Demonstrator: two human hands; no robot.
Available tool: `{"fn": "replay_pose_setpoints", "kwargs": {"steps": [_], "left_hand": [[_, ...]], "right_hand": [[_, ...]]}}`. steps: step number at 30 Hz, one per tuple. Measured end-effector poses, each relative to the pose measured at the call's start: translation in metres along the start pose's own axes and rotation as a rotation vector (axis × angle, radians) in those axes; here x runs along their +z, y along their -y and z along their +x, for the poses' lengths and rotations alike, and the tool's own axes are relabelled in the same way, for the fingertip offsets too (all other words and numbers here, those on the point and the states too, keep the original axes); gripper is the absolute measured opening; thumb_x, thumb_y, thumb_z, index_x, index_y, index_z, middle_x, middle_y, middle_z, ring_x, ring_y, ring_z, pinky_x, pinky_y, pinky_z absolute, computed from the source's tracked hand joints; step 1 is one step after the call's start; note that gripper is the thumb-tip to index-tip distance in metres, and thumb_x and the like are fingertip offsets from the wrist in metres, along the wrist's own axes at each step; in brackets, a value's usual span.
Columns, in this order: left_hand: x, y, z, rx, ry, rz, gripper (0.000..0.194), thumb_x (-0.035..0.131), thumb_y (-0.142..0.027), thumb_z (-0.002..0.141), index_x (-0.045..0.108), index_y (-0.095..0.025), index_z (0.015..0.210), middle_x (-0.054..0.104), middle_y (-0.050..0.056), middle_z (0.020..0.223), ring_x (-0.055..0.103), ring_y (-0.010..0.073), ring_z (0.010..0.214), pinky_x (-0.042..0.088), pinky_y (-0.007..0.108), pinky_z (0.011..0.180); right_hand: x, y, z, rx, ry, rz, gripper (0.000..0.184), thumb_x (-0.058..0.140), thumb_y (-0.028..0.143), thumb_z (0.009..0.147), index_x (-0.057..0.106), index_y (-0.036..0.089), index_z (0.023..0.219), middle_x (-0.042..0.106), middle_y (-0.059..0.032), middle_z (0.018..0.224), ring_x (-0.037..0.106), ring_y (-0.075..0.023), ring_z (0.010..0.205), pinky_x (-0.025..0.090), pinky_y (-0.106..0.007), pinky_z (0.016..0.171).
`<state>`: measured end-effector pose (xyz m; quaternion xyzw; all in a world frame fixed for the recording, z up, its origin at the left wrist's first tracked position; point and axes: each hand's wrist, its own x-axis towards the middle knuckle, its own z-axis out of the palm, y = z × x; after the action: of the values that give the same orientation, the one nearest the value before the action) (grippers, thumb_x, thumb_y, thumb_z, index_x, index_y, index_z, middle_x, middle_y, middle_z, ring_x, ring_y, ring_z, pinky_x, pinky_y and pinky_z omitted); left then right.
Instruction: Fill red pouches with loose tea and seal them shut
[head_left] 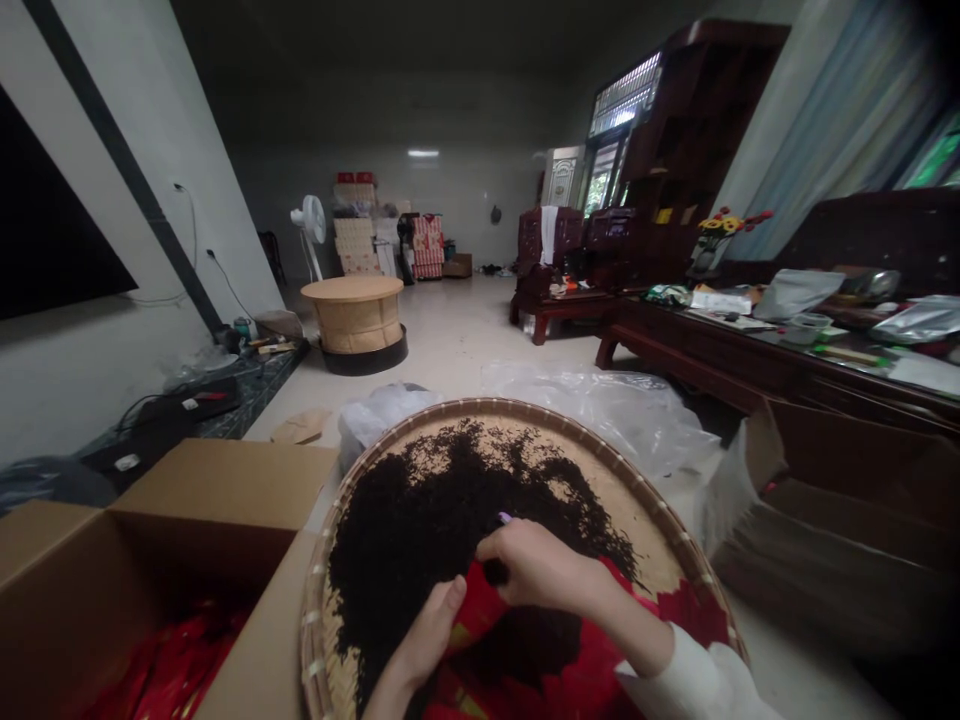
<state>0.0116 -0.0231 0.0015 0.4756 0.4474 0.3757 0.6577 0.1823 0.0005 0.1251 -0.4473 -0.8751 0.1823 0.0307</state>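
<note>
A wide woven bamboo tray lies in front of me, holding a heap of dark dried leaves. Over its near edge is a red foil bag. My left hand grips the bag's left rim, thumb up. My right hand hovers over the bag's mouth with its fingers curled round a small dark thing that has a purple tip; I cannot name it. A white sleeve covers my right forearm.
An open cardboard box with red packets stands at the left. Another carton and clear plastic sheeting lie to the right. A dark wooden table with clutter runs along the right. A round bamboo stand sits farther back.
</note>
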Motion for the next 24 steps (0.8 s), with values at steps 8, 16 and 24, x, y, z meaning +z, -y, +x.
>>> {"fn": "replay_pose_setpoints", "kwargs": {"steps": [8, 16, 24], "left_hand": [[0.001, -0.007, 0.003, 0.108, 0.081, -0.043, 0.064, 0.057, -0.074, 0.067, 0.068, -0.010, 0.068, 0.055, 0.000, 0.057, 0.039, 0.0108, 0.055, 0.033, 0.023, 0.057], [-0.008, 0.001, 0.001, 0.072, 0.054, -0.251, 0.059, 0.076, -0.064, 0.054, 0.069, -0.009, 0.075, 0.062, 0.003, 0.061, 0.054, 0.0143, 0.060, 0.042, 0.025, 0.063], [-0.013, 0.007, -0.004, -0.048, -0.097, -0.499, 0.063, 0.080, -0.064, 0.043, 0.066, -0.015, 0.079, 0.072, 0.007, 0.076, 0.066, 0.0226, 0.070, 0.051, 0.034, 0.071]], "right_hand": [[0.001, -0.005, 0.006, -0.073, -0.082, 0.093, 0.027, 0.056, 0.004, 0.067, 0.074, 0.021, 0.080, 0.074, -0.0024, 0.077, 0.066, -0.0160, 0.069, 0.040, -0.021, 0.061], [-0.011, -0.009, 0.009, -0.040, -0.402, 0.323, 0.029, 0.059, 0.006, 0.072, 0.070, 0.018, 0.096, 0.070, -0.0037, 0.088, 0.062, -0.0125, 0.069, 0.048, -0.022, 0.066], [-0.009, 0.004, -0.006, -0.300, -0.150, 0.272, 0.039, 0.074, 0.041, 0.072, 0.068, 0.020, 0.104, 0.061, -0.0097, 0.115, 0.057, -0.0221, 0.105, 0.046, -0.031, 0.088]]}}
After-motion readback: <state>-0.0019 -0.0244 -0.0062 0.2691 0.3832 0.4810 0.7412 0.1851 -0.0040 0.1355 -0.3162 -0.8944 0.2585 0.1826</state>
